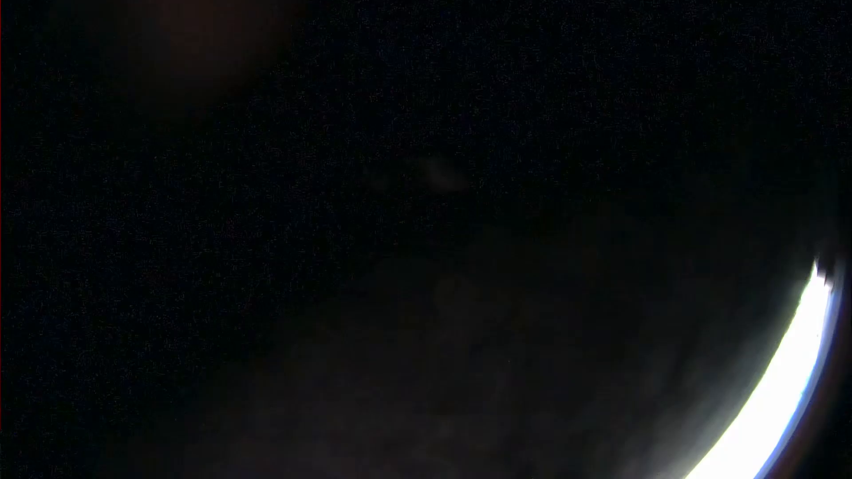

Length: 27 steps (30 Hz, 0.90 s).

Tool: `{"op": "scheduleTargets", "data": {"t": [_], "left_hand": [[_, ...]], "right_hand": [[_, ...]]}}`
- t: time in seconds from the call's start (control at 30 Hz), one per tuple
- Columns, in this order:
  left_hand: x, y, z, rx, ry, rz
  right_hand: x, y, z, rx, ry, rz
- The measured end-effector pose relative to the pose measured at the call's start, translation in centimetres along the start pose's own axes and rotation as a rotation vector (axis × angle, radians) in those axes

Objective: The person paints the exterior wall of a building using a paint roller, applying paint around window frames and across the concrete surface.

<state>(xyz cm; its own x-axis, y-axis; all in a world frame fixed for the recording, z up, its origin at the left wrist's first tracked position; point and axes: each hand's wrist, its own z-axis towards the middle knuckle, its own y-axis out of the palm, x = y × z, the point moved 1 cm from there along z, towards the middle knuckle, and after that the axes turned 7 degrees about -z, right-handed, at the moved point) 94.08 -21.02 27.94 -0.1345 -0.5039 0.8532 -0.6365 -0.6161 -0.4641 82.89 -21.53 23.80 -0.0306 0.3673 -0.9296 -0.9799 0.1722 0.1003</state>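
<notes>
Nearly the whole head view is black, and neither my left hand nor my right hand shows in it. A dim reddish blur [209,13] lies at the upper left, without any clear outline. Near the middle is a very faint greyish smudge [439,175]. No object has a recognisable shape in the dark.
A bright white curved band of light [772,399] runs along the lower right edge, with a thin blue fringe on its outer side. Beside it, a faint grey haze [674,426] spreads leftward along the bottom.
</notes>
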Motion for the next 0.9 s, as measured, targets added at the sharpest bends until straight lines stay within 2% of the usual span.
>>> {"op": "scheduleTargets", "data": {"t": [0.5,0.7,0.73,0.9], "left_hand": [[0.5,-1.6,-0.6,0.032,0.046,-0.013],[1.9,-4.2,-3.3,0.073,0.096,-0.03],[0.8,-1.7,-0.7,0.071,0.083,-0.02],[0.9,-1.9,-1.4,0.092,0.074,-0.045]], "right_hand": [[-0.8,-0.5,2.7,-0.087,0.023,0.114],[-2.7,0.2,6.2,-0.131,0.081,0.144],[-1.0,-0.5,2.6,-0.138,0.073,0.165],[-1.4,0.2,2.8,-0.174,0.099,0.271]]}}
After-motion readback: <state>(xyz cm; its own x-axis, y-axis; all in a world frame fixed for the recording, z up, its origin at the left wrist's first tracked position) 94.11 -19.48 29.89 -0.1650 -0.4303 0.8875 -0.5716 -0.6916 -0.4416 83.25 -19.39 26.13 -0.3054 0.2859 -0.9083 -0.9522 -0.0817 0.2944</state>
